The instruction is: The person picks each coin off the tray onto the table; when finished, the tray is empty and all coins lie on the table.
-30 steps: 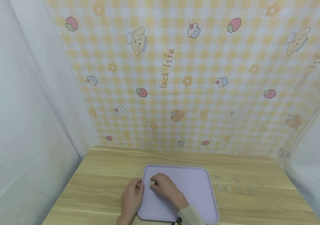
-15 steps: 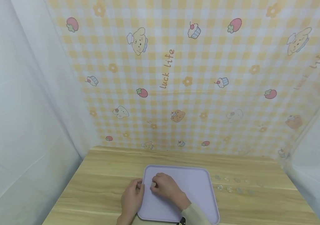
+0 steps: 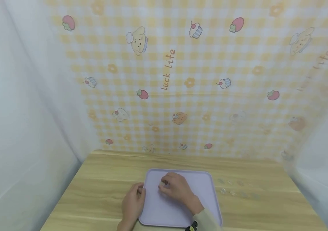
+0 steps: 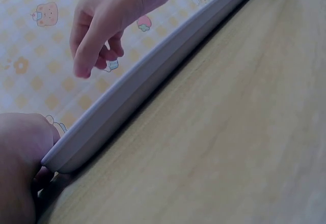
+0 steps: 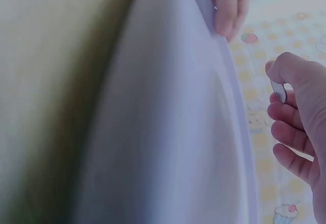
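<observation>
My right hand (image 3: 178, 187) is over the left half of a pale purple tray (image 3: 181, 211). Between its thumb and forefinger it pinches a small flat translucent piece (image 5: 279, 91) with rounded ends, seen nearly edge-on in the right wrist view; the other fingers curl loosely below. At the tray's left edge, my left hand (image 3: 133, 202) holds the rim between thumb and fingers. In the left wrist view the left hand (image 4: 23, 158) shows only in part beside the tray's side wall (image 4: 137, 94), while the right hand (image 4: 114, 18) hangs above the rim.
Right of the tray, small clear pieces lie in two rows on the wooden table (image 3: 109, 179), among them a flower-shaped one (image 3: 223, 191). A yellow checked cloth (image 3: 181, 64) hangs behind, with white sheeting (image 3: 22, 128) on both sides. A dark watch-like band (image 3: 192, 226) circles the right wrist.
My right hand has moved slightly right and back from the tray's left edge, still pinching the small piece. The left hand keeps its place on the rim. The head view has shifted a little.
</observation>
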Action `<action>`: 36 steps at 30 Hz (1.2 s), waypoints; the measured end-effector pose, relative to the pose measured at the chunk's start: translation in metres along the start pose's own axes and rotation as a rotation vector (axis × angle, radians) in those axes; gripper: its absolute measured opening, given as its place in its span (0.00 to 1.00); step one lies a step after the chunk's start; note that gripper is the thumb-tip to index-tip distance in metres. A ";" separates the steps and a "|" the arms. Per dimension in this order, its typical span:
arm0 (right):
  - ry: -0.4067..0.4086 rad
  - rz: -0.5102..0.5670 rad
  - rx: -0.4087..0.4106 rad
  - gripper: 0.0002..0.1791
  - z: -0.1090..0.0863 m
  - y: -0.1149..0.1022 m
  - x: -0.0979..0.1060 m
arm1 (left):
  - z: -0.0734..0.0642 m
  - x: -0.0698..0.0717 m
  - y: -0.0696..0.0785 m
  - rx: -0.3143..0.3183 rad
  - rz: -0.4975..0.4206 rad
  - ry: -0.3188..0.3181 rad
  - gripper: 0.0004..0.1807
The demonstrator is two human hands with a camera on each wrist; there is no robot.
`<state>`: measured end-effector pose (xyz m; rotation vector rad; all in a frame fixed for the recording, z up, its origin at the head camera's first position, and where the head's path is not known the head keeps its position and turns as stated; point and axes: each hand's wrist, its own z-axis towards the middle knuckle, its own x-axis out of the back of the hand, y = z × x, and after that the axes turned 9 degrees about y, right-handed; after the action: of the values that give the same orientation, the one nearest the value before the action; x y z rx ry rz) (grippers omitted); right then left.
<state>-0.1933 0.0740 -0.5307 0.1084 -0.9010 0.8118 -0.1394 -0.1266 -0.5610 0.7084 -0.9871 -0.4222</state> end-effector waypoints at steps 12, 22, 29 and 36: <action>-0.007 0.011 -0.136 0.09 -0.006 0.018 0.030 | 0.002 -0.001 -0.001 -0.007 -0.009 0.010 0.11; 0.078 0.039 -0.246 0.10 -0.025 0.037 0.051 | 0.001 -0.002 -0.002 0.008 -0.021 0.014 0.11; 0.109 0.009 -0.318 0.11 -0.039 0.058 0.081 | 0.003 -0.004 0.000 0.003 -0.034 0.000 0.12; 0.153 -0.023 -0.371 0.12 -0.058 0.076 0.100 | 0.001 0.000 0.001 0.001 -0.017 0.027 0.12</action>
<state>-0.1715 0.2093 -0.5123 -0.2636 -0.8893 0.6111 -0.1405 -0.1260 -0.5601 0.7223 -0.9561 -0.4256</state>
